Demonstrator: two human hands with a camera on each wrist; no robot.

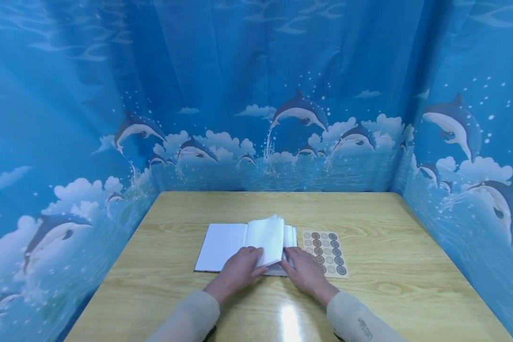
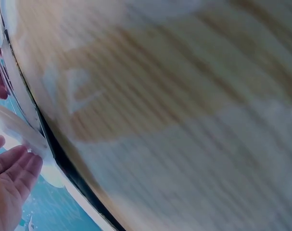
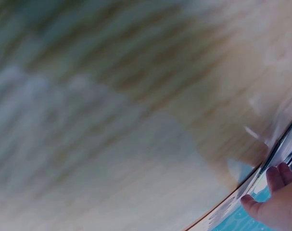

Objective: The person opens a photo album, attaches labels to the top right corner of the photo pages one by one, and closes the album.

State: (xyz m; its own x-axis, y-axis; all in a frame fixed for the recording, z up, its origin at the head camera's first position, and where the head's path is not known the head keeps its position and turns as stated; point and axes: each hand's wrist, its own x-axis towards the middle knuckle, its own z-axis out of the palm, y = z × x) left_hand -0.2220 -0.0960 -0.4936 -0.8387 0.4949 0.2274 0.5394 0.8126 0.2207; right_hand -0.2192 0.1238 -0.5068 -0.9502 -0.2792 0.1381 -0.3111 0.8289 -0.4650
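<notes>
A hardcover book with blank white pages (image 1: pixel 266 235) lies spread on the wooden table, its left cover (image 1: pixel 222 244) flat and a bundle of leaves raised in the middle. My left hand (image 1: pixel 241 266) pinches the raised leaves near their lower edge, fingers on top and thumb below. My right hand (image 1: pixel 305 270) rests at the right part of the book, its fingers on the remaining pages (image 1: pixel 290 235) and its thumb beside the leaves' lower corner. In the left wrist view, the left fingers (image 2: pixel 25 171) lie beside the pages. The right fingertips (image 3: pixel 275 175) touch the book's edge in the right wrist view.
A tan sheet of round stickers (image 1: pixel 331 251) in light and dark columns lies just right of the book, partly behind the right hand. A blue dolphin-print curtain (image 1: pixel 256 95) encloses the table (image 1: pixel 389 247) at the back and sides.
</notes>
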